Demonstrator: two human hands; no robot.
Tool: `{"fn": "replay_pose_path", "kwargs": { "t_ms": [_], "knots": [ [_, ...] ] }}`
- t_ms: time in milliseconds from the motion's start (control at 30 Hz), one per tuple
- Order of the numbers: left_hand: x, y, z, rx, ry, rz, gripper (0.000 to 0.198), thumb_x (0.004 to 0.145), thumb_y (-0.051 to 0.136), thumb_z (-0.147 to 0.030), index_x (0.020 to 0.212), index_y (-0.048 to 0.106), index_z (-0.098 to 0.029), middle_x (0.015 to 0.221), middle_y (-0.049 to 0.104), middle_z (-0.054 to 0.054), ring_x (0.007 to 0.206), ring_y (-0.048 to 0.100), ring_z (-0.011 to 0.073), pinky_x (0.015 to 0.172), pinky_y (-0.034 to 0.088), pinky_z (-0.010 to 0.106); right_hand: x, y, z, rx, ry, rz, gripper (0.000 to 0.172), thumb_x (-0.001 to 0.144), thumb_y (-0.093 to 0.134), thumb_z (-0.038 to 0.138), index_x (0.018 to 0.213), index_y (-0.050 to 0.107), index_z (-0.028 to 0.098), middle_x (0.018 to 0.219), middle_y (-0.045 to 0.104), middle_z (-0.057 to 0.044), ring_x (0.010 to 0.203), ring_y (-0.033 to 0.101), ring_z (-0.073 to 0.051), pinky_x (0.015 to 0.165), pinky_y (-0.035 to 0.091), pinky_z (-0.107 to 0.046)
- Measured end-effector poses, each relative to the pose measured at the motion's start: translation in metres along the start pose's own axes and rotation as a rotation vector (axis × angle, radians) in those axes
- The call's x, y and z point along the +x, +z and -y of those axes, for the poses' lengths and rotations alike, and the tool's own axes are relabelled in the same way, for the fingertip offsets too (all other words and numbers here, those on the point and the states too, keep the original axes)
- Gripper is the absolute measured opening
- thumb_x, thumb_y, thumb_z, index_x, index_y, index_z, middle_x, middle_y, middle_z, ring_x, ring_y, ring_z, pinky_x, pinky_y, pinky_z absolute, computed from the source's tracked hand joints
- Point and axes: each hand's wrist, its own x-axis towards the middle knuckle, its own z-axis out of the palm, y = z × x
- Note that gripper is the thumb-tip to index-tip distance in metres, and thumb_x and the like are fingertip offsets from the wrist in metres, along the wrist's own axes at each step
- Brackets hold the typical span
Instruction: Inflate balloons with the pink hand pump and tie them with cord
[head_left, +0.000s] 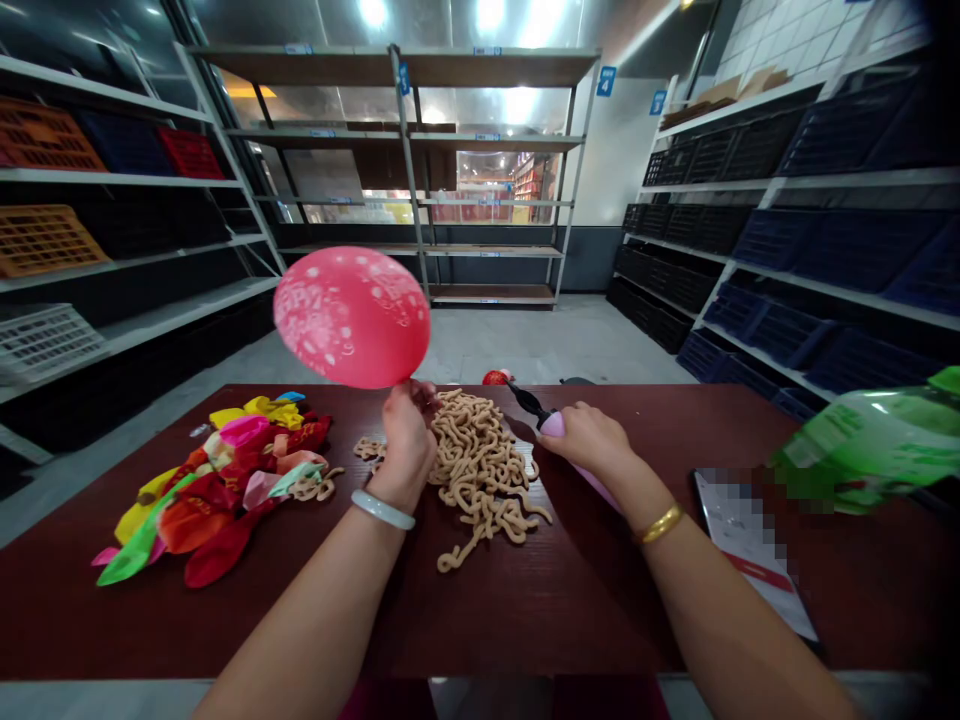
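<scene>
I see the left hand (409,435) closed at the base of an inflated pink balloon (352,318), up over the desk (480,630); right hand (589,437) wrapped round a purple pump (553,425), black nozzle forward. Beige twisted pieces (480,460) piled between.

"What's on the left wrist (397,482)?"
"A smooth, pale, milky bangle (383,511), rounded and plain."
"And the right wrist (646,500)?"
"A shiny gold-coloured bracelet (662,524). Both forearms (322,590) are bare; deep magenta clothing (388,700) shows below."
</scene>
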Motion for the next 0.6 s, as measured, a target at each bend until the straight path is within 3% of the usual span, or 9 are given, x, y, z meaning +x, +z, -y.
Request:
{"fn": "replay_pose_path", "kwargs": {
  "t_ms": [100, 333, 467, 600],
  "knots": [
    [0.000, 0.000, -0.002, 0.061, -0.017, 0.039, 0.019, 0.072, 0.053, -0.029, 0.060, 0.042, -0.020, 0.055, 0.052, -0.001, 0.049, 0.048, 0.0099, 0.048, 0.038, 0.021, 0.001, 0.001, -0.004, -0.031, 0.035, 0.024, 0.056, 0.074, 0.061, 0.058, 0.105, 0.068, 0.013, 0.109, 0.063, -0.020, 0.102, 0.060, -0.035, 0.078, 0.044, -0.040],
    [0.016, -0.007, -0.009, 0.196, -0.138, 0.074, 0.009, 0.067, 0.061, -0.023, 0.068, 0.056, -0.016, 0.064, 0.064, 0.003, 0.053, 0.057, 0.0111, 0.050, 0.041, 0.021, 0.004, 0.002, -0.014, -0.025, 0.061, 0.099, 0.059, 0.071, 0.061, 0.068, 0.101, 0.071, 0.018, 0.107, 0.066, -0.018, 0.098, 0.063, -0.033, 0.075, 0.046, -0.039],
    [0.022, -0.010, -0.012, 0.197, -0.135, 0.084, 0.012, 0.068, 0.065, -0.021, 0.077, 0.064, -0.012, 0.069, 0.067, 0.005, 0.055, 0.059, 0.0094, 0.052, 0.044, 0.018, 0.004, -0.002, -0.012, 0.050, -0.069, -0.076, 0.057, 0.078, 0.060, 0.063, 0.117, 0.067, 0.022, 0.117, 0.063, -0.015, 0.111, 0.056, -0.033, 0.092, 0.041, -0.043],
    [0.026, -0.012, -0.011, 0.119, -0.129, 0.046, 0.009, 0.067, 0.069, -0.017, 0.072, 0.062, -0.013, 0.066, 0.066, 0.003, 0.056, 0.061, 0.0096, 0.051, 0.045, 0.018, 0.014, -0.005, 0.007, 0.092, -0.328, -0.227, 0.026, 0.088, 0.060, 0.037, 0.113, 0.069, 0.034, 0.125, 0.061, -0.003, 0.128, 0.042, -0.027, 0.113, 0.016, -0.051]
  ]
}}
